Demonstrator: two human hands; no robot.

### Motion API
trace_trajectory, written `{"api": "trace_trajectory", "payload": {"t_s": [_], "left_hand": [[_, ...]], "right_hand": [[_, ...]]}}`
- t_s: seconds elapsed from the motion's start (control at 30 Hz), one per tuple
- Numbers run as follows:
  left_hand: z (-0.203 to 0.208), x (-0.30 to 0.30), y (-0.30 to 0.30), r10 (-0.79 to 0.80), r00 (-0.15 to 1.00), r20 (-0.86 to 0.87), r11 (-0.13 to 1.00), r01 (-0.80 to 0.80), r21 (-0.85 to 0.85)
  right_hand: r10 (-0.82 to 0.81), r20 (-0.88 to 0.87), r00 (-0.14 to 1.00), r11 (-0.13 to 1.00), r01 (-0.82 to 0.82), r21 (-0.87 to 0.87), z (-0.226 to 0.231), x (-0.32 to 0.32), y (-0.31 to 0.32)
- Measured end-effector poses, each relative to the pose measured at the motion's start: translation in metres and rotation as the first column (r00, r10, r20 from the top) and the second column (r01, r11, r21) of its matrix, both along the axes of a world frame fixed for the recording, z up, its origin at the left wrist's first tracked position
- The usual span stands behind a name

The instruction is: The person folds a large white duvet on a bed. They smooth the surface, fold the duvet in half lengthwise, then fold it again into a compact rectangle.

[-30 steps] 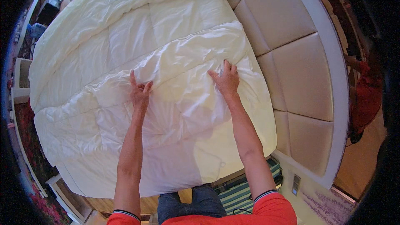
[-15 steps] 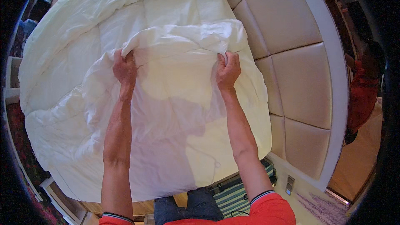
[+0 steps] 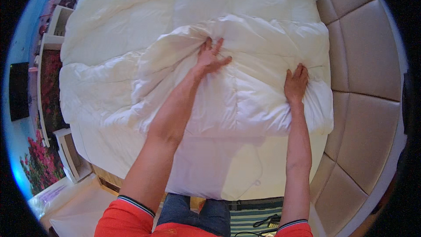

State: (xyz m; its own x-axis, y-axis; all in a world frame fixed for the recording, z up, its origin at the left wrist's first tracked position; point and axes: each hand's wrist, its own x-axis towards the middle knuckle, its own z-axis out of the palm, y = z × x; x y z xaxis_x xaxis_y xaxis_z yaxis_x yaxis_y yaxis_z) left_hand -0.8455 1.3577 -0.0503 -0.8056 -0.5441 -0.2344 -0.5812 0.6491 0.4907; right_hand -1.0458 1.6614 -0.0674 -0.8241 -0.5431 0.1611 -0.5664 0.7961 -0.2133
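A white quilted comforter (image 3: 258, 101) covers most of the bed, its near part bunched and wrinkled in the middle. My left hand (image 3: 211, 60) is spread on its surface, fingers apart and holding nothing. Farther right, close to the headboard, my right hand (image 3: 297, 83) lies on the comforter with its thumb apart from the fingers, pressing creases into the fabric. Along the near side, a strip of white sheet (image 3: 210, 162) shows below the comforter's edge.
A beige padded headboard (image 3: 364, 57) runs down the right side. On the left stand white shelf units (image 3: 70, 153) and a wall picture of pink flowers (image 3: 41, 162). A green striped surface (image 3: 250, 215) by my legs bears a dark corded device (image 3: 268, 221).
The comforter edge that both hands gripped and lifted has come down toward me, covering more sheet. Both hands have let go of it. The view has turned, shifting the bed rightward.
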Motion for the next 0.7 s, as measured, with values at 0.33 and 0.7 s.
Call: {"api": "trace_trajectory", "payload": {"t_s": [0.33,0.7], "left_hand": [[0.074,0.235,-0.031,0.220,0.836,-0.503,0.781,-0.459,-0.423],[0.061,0.340,-0.179,0.291,0.886,-0.360,0.760,-0.443,-0.475]], "right_hand": [[0.054,-0.038,0.998,0.998,-0.054,-0.008,0.017,0.025,-0.003],[0.658,0.457,0.599,0.737,-0.388,-0.554,0.081,0.398,-0.257]]}}
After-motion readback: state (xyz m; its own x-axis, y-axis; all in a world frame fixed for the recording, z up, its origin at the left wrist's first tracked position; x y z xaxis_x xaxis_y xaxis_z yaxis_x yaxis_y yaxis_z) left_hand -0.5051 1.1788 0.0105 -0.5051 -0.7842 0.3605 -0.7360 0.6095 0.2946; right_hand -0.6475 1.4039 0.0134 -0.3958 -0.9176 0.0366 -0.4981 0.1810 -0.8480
